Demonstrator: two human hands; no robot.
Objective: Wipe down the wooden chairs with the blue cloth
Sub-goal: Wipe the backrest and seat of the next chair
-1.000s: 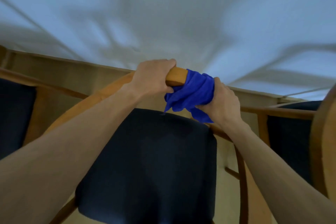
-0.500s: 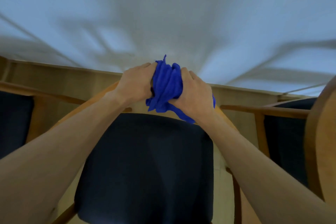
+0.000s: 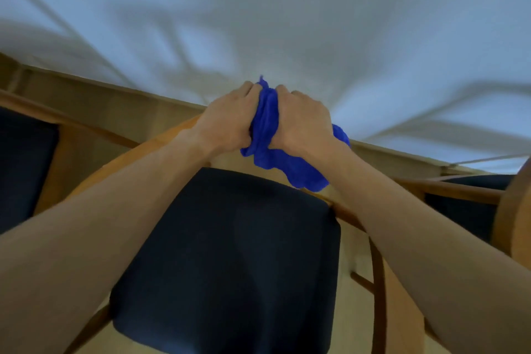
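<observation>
A wooden chair with a curved back rail [image 3: 149, 144] and a dark padded seat [image 3: 230, 261] stands right below me. The blue cloth [image 3: 270, 135] is bunched over the top of the rail, with a loose end hanging down toward the seat. My left hand [image 3: 227, 123] and my right hand [image 3: 301, 121] sit side by side on the rail, both gripping the cloth between them. The rail under the hands is hidden.
A table with a white cloth [image 3: 287, 23] and a wooden edge fills the far side. Another dark-seated chair [image 3: 26, 164] stands at the left. A third chair with a rounded wooden back [image 3: 514, 210] stands at the right.
My right hand slid the cloth left along the rail until it met my left hand. My left hand, earlier gripping bare rail, now also holds the cloth.
</observation>
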